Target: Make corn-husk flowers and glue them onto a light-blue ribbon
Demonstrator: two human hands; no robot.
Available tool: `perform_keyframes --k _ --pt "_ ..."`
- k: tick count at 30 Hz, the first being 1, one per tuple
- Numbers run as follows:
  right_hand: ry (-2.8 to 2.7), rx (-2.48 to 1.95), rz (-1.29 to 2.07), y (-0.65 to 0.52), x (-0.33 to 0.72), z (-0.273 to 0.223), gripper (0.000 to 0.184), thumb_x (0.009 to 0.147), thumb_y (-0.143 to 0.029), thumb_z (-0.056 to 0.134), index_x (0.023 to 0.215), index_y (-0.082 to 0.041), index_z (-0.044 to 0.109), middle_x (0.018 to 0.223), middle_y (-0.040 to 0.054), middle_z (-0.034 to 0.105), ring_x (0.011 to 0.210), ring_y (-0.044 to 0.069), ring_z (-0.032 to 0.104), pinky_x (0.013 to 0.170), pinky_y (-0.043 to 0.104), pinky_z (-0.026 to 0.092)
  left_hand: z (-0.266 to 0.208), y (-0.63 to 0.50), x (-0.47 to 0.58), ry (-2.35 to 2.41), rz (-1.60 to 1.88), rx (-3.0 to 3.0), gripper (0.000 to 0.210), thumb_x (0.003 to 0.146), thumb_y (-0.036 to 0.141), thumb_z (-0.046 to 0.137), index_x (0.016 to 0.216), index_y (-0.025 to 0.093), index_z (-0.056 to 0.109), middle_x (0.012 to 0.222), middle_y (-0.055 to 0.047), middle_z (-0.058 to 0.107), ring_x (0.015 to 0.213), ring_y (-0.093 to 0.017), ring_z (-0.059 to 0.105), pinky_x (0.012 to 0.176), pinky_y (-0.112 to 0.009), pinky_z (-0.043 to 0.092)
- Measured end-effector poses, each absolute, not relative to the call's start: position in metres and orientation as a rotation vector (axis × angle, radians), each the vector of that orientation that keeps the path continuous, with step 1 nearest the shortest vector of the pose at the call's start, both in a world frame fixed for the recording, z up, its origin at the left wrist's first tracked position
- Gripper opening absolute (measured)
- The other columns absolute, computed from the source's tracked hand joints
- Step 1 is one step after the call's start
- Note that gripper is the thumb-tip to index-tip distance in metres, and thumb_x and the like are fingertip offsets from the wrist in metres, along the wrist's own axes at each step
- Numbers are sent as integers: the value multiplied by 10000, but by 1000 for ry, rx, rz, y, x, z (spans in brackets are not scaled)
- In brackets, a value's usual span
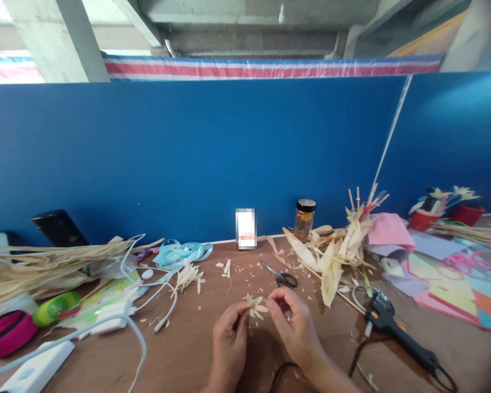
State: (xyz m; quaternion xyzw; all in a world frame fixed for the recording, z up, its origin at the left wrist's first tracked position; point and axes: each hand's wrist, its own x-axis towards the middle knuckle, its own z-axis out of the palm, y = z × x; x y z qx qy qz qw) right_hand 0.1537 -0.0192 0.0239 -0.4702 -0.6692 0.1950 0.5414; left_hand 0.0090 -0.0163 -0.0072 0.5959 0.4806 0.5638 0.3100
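Between my hands is a small pale flower of dried corn husk [255, 307] with several pointed petals. My left hand [230, 334] pinches it from the left side, thumb against forefinger. My right hand [295, 323] is closed too, its thumb and forefinger pinched at the tip of a right-hand petal. Just beyond the hands lie black-handled scissors [285, 278], blades pointing away to the left. A black glue gun [396, 325] rests on the table to the right of my right hand. Small husk scraps are scattered around the flower.
Dried husks [331, 267] lie by a lidded glass jar [305, 219] at the back. Colored paper sheets [445, 284] cover the right. Blue ribbon [180, 254], a white cable [141, 338], a power strip [36, 371] and long husk bundles [45, 267] occupy the left. A blue partition [213, 147] stands behind.
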Motion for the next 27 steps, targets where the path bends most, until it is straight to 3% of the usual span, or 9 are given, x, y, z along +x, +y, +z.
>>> perform_keyframes --k 6,12,18,23,27 --pt "-1628 -985 406 -24 151 29 91 790 -152 531 806 -203 603 849 46 506 822 176 517 732 307 455 -1 -19 9 1252 1483 1698 154 771 228 528 795 196 677 752 -45 677 685 -172 618 645 -256 494" --pt "-1702 -1021 412 -25 148 30 81 743 -137 576 751 -208 614 892 48 509 877 189 522 788 331 451 0 -21 10 1195 1482 1690 133 764 225 544 786 183 668 737 -42 664 668 -164 603 630 -244 473" --pt "-1519 -1029 588 -25 145 20 93 825 -191 471 911 -185 505 871 47 568 781 155 557 694 262 468 -1 -17 12 1190 1387 1316 197 764 313 557 819 154 659 652 -22 621 571 -137 540 523 -210 430" --pt "-1604 -1098 788 -22 138 18 63 813 -230 513 824 -178 547 771 10 600 703 139 566 643 230 447 2 -16 12 1061 1406 1254 182 755 304 574 731 146 662 728 -24 558 719 -155 529 665 -235 431" --pt "-1509 -1082 937 -19 136 14 87 800 -261 545 799 -174 552 732 -2 595 678 129 548 625 220 427 3 -17 14 1037 1372 1247 188 757 300 573 749 148 683 739 -26 528 735 -157 516 673 -240 420"
